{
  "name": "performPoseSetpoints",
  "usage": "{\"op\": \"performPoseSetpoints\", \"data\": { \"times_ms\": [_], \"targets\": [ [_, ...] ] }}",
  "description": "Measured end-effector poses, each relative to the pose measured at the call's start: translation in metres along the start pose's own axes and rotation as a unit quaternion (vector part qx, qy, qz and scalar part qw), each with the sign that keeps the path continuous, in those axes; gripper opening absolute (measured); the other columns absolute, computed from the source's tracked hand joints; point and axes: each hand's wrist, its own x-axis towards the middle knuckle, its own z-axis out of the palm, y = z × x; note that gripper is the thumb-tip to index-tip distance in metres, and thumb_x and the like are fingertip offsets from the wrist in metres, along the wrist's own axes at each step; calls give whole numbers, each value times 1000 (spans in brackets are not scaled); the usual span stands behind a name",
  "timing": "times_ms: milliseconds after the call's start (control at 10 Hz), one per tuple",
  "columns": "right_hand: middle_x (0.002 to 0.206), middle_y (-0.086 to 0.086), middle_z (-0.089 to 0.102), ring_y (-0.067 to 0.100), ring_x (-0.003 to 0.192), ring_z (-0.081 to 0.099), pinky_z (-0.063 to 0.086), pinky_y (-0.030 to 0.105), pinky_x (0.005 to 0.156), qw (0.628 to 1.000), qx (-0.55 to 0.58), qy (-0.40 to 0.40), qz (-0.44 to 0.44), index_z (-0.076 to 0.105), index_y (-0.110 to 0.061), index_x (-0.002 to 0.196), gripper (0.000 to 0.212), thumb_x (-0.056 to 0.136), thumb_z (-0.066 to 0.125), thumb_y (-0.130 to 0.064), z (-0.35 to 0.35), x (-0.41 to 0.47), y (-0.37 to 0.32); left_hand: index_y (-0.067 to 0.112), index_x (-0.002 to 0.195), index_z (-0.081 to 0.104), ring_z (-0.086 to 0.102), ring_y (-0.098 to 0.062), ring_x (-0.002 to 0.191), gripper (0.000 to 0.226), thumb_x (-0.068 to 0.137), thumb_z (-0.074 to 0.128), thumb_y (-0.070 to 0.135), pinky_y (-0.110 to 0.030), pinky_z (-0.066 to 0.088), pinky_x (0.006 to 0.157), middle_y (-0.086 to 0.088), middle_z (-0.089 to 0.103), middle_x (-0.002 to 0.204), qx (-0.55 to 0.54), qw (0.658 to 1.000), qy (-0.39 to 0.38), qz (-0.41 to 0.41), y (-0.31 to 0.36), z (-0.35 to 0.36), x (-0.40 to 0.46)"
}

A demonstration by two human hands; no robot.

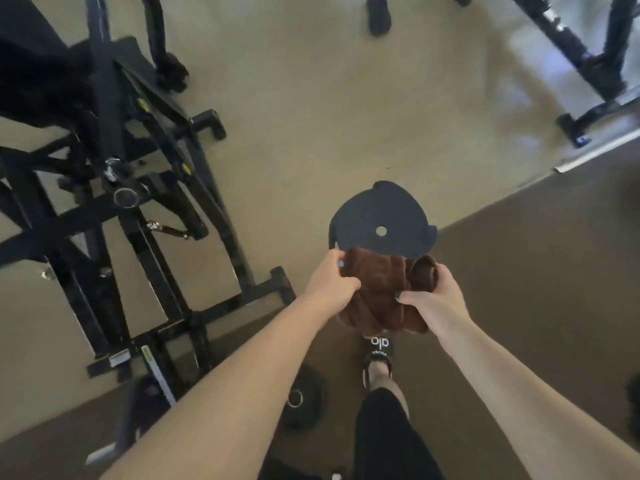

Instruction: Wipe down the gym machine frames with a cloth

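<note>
Holding: both hands grip a bunched brown cloth [384, 289] out in front of the body
Left grip [332, 282]: fingers curled round the cloth's left edge
Right grip [433, 301]: fingers and thumb closed round its right side
Cloth position: above a flat dark weight plate [381, 216] lying on the floor [311, 116]
Machine frame [114, 188]: black, to the left, apart from the cloth
Below: a foot in a black shoe [378, 351]

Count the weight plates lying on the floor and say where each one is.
2. A large plate lies just beyond the brown cloth; a smaller plate lies under the left forearm, beside the foot. Others may be hidden.
</note>
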Motion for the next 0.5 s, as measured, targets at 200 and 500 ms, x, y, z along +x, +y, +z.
{"op": "performPoseSetpoints", "data": {
  "times_ms": [200, 500],
  "targets": [
    [121, -2, 58, 21, 111, 58, 42, 15, 62, 996, -88, -29, -9, 46, -19, 142, 65, 87, 74, 0, -20, 136, -2, 27, 140, 45, 58, -24, 123, 48, 96, 66, 19, -42, 50, 106, 1, 58, 138, -30, 998, 35, -53, 9, 61, 114],
    [161, -2, 38, 23, 147, 39, 45, 43, 113, 965, -236, -81, -81, 17, -26, 163, 89, 94, 64, 4, -5, 244, -15, 32, 160, 16, 32, -25, 149, 81, 98, 64, 11, -43, 32, 118, -3, 30, 164, -113, 990, 47, -74, -12, 58, 201]
  ]
}}
